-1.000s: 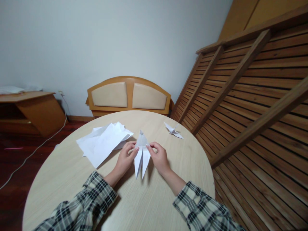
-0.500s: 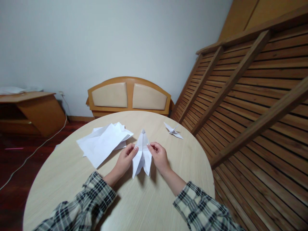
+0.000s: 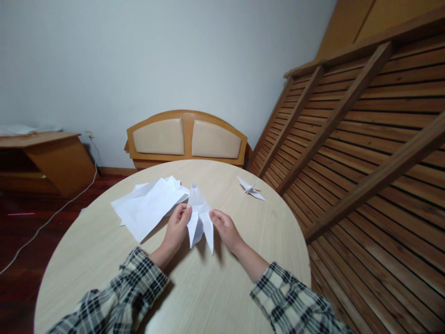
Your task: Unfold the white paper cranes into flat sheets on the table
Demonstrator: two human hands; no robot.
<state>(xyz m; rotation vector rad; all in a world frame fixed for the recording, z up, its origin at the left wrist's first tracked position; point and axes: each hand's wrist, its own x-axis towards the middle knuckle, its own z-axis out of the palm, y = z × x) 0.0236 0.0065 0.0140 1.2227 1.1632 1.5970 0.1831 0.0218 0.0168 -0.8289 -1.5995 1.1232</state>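
Between my two hands is a piece of folded white paper, pointed at its far end and split into two narrow points at the near end. My left hand pinches its left edge between thumb and fingers. On the opposite edge, my right hand grips it the same way. The paper is held over the round table, with its tip leaning left. Fingers beneath the paper are partly hidden. A finished-looking paper crane sits beyond my right hand.
Left of my hands lies a loose pile of white paper sheets. Behind the table stands a wooden headboard with cream panels. A slatted wooden frame leans along the right side. At far left are a wooden desk and a white cable.
The folded paper has turned, its far tip swinging left, and moved slightly left. My left hand has shifted a little left with it. Both hands keep their hold.
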